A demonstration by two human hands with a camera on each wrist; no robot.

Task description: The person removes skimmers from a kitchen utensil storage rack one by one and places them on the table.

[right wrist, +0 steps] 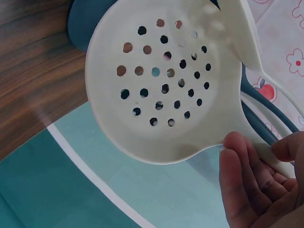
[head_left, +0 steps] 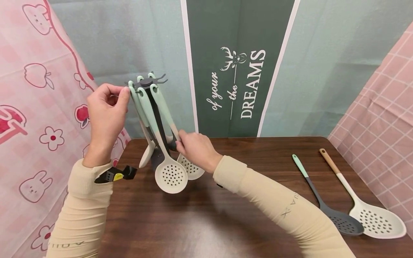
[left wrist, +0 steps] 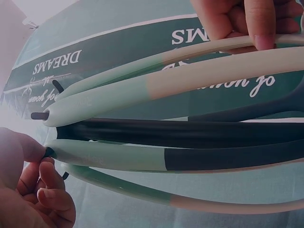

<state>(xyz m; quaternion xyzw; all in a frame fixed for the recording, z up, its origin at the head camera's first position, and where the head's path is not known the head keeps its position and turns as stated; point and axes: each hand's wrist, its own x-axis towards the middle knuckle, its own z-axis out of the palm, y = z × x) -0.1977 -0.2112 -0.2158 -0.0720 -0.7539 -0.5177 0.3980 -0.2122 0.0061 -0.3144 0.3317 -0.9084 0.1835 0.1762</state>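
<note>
A dark utensil rack (head_left: 146,83) stands at the left of the table, with several mint-handled utensils hanging from its hooks. My left hand (head_left: 108,111) pinches the tip of one hook, beside a mint and dark grey handle (left wrist: 111,155). With my right hand (head_left: 198,150) I grip the cream neck of a hanging skimmer (right wrist: 147,137), its round holed head tilted below the rack. Another cream skimmer (head_left: 171,176) hangs in front of it and partly covers its head. A cream-headed utensil (head_left: 147,156) and dark grey ones hang behind and to the left.
On the right of the brown table (head_left: 200,222) lie a dark grey slotted turner (head_left: 346,222) with a mint handle and a larger white one (head_left: 377,218) with a wooden-looking handle. A pink patterned cloth (head_left: 38,125) hangs close on the left; a printed green cloth (head_left: 238,32) hangs behind.
</note>
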